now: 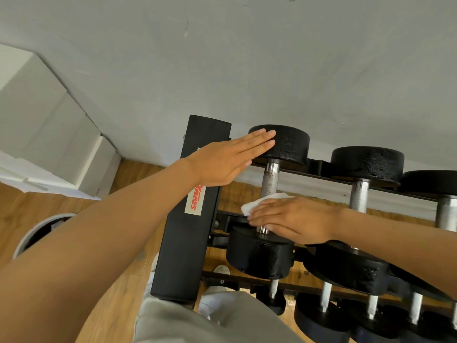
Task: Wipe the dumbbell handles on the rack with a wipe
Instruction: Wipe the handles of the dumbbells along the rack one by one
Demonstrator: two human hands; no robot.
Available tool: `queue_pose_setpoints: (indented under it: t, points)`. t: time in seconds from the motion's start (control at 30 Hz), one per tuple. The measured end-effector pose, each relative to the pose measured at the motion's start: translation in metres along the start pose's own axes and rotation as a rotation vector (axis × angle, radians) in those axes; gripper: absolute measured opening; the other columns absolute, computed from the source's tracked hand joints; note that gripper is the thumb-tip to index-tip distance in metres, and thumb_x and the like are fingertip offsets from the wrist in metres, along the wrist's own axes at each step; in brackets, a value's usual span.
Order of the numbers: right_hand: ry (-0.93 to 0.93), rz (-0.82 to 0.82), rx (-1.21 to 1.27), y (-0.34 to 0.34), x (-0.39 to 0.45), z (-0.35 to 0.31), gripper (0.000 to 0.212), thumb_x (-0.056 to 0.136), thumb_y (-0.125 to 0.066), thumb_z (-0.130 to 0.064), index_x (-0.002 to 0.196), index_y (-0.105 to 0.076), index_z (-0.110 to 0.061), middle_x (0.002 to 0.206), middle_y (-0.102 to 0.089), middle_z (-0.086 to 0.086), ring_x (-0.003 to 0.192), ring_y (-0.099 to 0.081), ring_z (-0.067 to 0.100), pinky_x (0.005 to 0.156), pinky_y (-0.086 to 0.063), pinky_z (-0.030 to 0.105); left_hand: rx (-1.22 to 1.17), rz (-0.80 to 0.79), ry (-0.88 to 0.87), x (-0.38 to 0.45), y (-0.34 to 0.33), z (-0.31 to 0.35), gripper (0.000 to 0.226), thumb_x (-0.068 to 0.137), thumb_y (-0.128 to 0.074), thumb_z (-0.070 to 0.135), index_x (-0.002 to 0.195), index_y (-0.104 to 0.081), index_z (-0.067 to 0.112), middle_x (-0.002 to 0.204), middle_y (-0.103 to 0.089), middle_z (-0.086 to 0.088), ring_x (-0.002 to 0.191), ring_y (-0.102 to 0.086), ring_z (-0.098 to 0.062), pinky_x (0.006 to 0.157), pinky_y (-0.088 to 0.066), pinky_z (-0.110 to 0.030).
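**Q:** Fingers, state at this moment?

**R:** Left hand [222, 160]: fingers [259, 139] straight and together, laid flat against the far black round end weight [286, 143] of the leftmost top-row dumbbell. Nothing gripped. Right hand [294, 219]: fingers extended leftward, lying over a white crumpled wipe [257, 204] and pressing it against the knurled steel handle [270, 179] of that same dumbbell. Whether the thumb curls under the handle: cannot tell, hidden by the hand.

**Q:** Position of the wipe on the handle?

**R:** Lower part, just above the near black end weight [259, 251]. Upper part of the handle is bare and visible. One corner of the wipe sticks out past the fingertips on the left.

**Q:** Rack and neighbours?

**R:** Black metal dumbbell rack [190, 219], upright post at left carrying a pale label with red lettering [195, 199]. Second black dumbbell with steel handle [359, 196] just beside the first on the right; a third partly cut off at the frame edge. Smaller dumbbells [324, 308] on the lower tier.

**Q:** Surroundings?

**R:** Grey wall [222, 58] behind rack, wooden plank floor [128, 243] below, white round bin rim [27, 238] at left. Grey trouser leg [188, 323] at bottom.
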State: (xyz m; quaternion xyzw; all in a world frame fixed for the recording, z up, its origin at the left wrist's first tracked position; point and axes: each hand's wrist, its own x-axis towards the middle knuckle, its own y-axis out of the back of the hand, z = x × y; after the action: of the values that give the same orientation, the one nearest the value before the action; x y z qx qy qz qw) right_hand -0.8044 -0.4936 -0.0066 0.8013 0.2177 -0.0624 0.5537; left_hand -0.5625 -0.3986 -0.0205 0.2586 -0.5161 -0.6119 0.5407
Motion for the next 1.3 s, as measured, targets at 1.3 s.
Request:
queue_pose_setpoints:
  t: [1.3]
  points:
    - [-0.099, 0.359, -0.342, 0.001, 0.001, 0.045, 0.070, 0.084, -0.043, 0.007, 0.150, -0.027, -0.009, 0.157, -0.027, 0.008, 0.147, -0.017, 0.018, 0.122, -0.005, 0.030, -0.045, 0.016, 0.002, -0.001, 0.000, 0.001, 0.055, 0.104, -0.023, 0.023, 0.155, -0.006, 0.011, 0.164, -0.001, 0.001, 0.150, 0.003, -0.006, 0.112, -0.030, -0.020]
